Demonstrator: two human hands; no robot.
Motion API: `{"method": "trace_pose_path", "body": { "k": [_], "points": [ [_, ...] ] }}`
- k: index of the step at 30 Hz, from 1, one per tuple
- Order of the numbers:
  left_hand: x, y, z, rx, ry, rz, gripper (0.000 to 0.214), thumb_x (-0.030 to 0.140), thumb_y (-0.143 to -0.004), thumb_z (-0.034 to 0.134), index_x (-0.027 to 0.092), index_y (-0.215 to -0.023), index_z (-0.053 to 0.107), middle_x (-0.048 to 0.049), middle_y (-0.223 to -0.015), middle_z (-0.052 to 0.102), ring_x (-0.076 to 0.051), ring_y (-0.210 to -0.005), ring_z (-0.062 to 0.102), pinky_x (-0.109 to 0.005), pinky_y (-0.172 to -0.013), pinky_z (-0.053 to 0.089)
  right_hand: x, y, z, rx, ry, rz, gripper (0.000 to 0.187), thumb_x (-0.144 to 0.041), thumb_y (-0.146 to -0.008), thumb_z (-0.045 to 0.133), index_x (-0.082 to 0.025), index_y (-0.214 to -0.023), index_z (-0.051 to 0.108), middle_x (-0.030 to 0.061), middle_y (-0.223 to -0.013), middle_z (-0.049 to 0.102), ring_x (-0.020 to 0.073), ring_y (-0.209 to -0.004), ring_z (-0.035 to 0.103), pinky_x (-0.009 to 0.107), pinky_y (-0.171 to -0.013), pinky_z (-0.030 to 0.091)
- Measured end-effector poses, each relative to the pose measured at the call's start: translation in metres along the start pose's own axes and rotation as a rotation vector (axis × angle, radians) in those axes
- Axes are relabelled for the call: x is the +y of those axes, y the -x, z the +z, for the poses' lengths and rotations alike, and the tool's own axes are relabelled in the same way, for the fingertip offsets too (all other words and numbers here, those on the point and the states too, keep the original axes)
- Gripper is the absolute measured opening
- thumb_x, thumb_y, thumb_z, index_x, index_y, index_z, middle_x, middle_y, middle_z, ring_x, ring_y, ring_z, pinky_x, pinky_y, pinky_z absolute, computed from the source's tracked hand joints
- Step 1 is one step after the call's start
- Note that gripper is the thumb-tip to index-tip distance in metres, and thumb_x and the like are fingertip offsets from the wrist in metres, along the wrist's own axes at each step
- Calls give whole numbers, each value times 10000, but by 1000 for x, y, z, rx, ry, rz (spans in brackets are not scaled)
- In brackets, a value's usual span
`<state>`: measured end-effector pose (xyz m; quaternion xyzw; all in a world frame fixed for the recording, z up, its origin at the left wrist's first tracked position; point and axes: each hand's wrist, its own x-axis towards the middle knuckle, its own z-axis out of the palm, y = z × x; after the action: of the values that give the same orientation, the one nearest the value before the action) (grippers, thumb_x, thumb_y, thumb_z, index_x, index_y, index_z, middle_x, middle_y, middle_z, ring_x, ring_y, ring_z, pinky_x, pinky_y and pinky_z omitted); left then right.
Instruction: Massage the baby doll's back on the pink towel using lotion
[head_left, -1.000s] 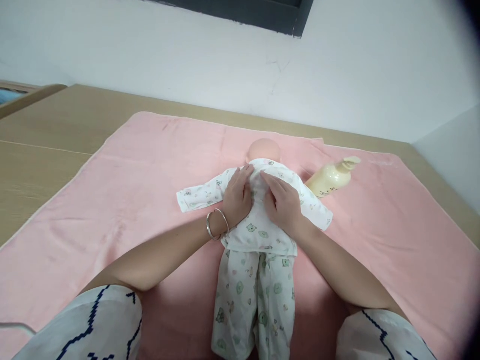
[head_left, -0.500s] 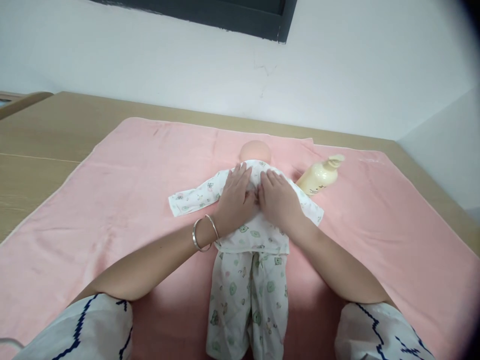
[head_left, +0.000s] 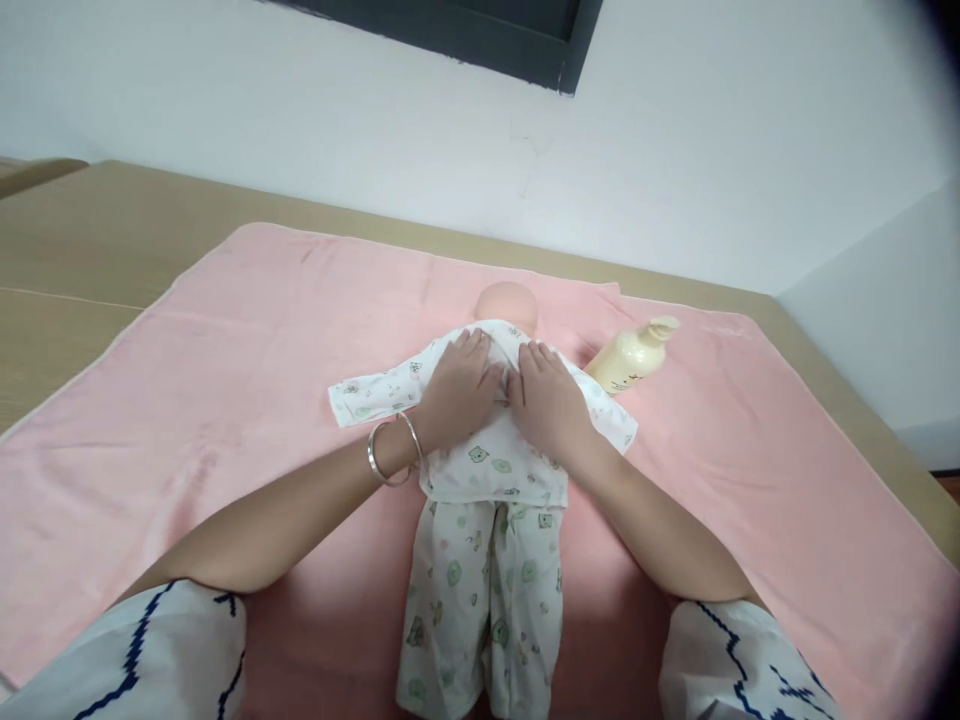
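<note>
A baby doll (head_left: 510, 300) in white printed pyjamas (head_left: 487, 560) lies face down on a pink towel (head_left: 225, 380), head away from me. My left hand (head_left: 456, 388), with bangles at the wrist, rests flat on the left side of the doll's upper back, fingers stretched out. My right hand (head_left: 547, 400) lies flat on the right side of the back, fingers together and extended. Both thumbs meet near the middle of the back. Neither hand holds anything.
A cream pump bottle (head_left: 630, 357) lies on its side on the towel just right of the doll's shoulder. The towel covers a wooden table (head_left: 75, 260) that stands against a white wall (head_left: 450, 130). The table's right edge runs near the wall corner.
My hands, apart on the doll's back a second ago, have come together at the middle and stay pressed there. The view has shifted slightly; the doll and bottle lie as before.
</note>
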<state>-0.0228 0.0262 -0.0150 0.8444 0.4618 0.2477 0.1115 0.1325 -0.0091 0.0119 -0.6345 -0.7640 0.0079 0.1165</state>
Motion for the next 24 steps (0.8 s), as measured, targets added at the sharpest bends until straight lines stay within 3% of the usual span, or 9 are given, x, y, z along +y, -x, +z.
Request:
{"method": "trace_pose_path", "body": {
  "k": [3, 10, 14, 18, 22, 24],
  "points": [
    [-7, -8, -1, 20, -102, 29, 497, 297, -1041, 279, 20, -1386, 505, -265, -1482, 519, -356, -1467, 415, -612, -1213, 332, -9, 11, -4, 2, 1, -49, 553, -290, -1043, 297, 25, -1454, 491, 254, -1498, 531, 355, -1456, 446, 489, -1226, 333],
    [22, 14, -3, 62, -172, 24, 487, 272, -1047, 302, 6, -1399, 508, -253, -1495, 513, -343, -1468, 425, -513, -1227, 360, 20, -18, 4, -14, -85, -29, 543, -373, -1038, 330, -20, -1406, 518, 251, -1539, 484, 365, -1481, 400, 556, -1219, 313],
    [1, 2, -6, 33, -214, 127, 444, 268, -1034, 310, 34, -1283, 595, -237, -1431, 569, -354, -1421, 470, -548, -1195, 387, 1, 0, 4, 1, -50, -7, 591, -299, -1033, 290, 46, -1500, 400, 291, -1575, 408, 403, -1515, 326, 594, -1230, 278],
    [-12, -7, -5, -1, -298, 230, 419, 205, -1013, 290, 97, -999, 695, -229, -1311, 635, -369, -1360, 516, -588, -1175, 376, -13, 18, -1, -11, -83, -56, 572, -267, -1015, 312, -18, -1517, 425, 249, -1589, 413, 394, -1528, 307, 572, -1220, 331],
    [10, 8, 1, 109, -214, 12, 451, 267, -1028, 330, 31, -1333, 565, -255, -1465, 531, -381, -1421, 456, -587, -1179, 376, 6, -1, 0, -20, -177, -32, 546, -316, -1031, 286, -28, -1447, 491, 237, -1546, 476, 368, -1489, 386, 557, -1212, 347],
    [20, 14, 3, 118, -184, -20, 501, 265, -1027, 335, 11, -1435, 474, -254, -1522, 476, -382, -1466, 401, -564, -1197, 361, 16, -13, 2, 10, -196, -38, 509, -323, -1026, 297, -38, -1362, 552, 242, -1473, 548, 360, -1433, 455, 559, -1202, 352]
  ]
}}
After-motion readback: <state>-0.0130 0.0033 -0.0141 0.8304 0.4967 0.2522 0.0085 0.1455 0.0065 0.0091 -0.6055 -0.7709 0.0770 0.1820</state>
